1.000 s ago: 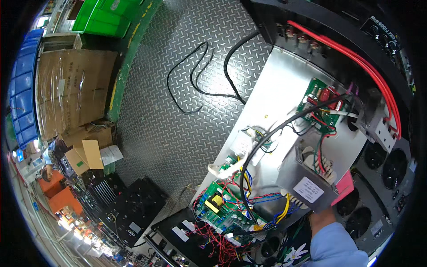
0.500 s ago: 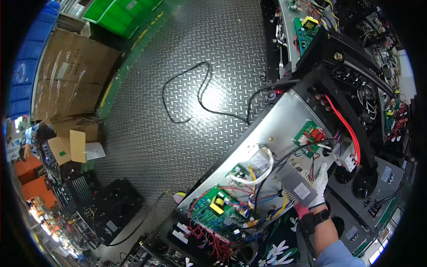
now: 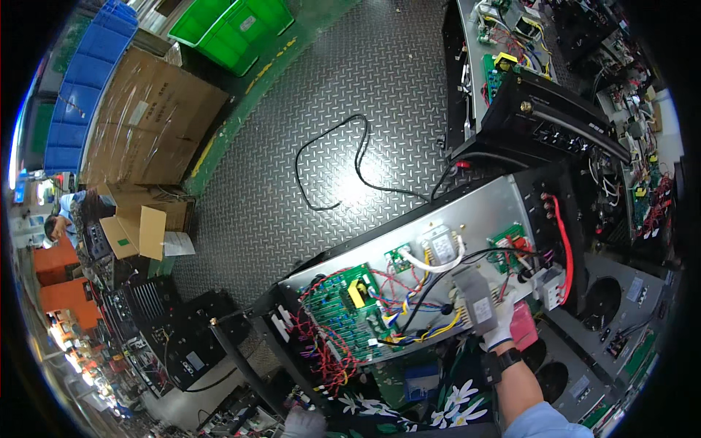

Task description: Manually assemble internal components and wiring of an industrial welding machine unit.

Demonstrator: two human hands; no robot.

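An opened black-and-silver electronic unit (image 3: 482,201) lies in front of me, its metal chassis full of wiring and a green circuit board (image 3: 339,306). My right hand (image 3: 502,325), in a white glove, is closed against the right side of a grey box-shaped component (image 3: 476,301) at the unit's near edge. Some of its fingers are hidden. A pink piece (image 3: 523,327) shows beside this hand; whether I hold it cannot be made out. At the lower edge, my left hand (image 3: 304,422) in a grey glove is blurred, close to the unit's black bar handle (image 3: 244,365).
A black cable (image 3: 358,157) loops over the patterned metal floor (image 3: 307,95). Similar units (image 3: 511,117) stand at the right and a dark one (image 3: 208,339) at lower left. Cardboard boxes (image 3: 146,117) and green bins (image 3: 241,33) are at far left.
The unit has turned clockwise, its left end moving away from me. My right hand has moved slightly down and left beside the grey component. My left hand has come into view at the lower edge.
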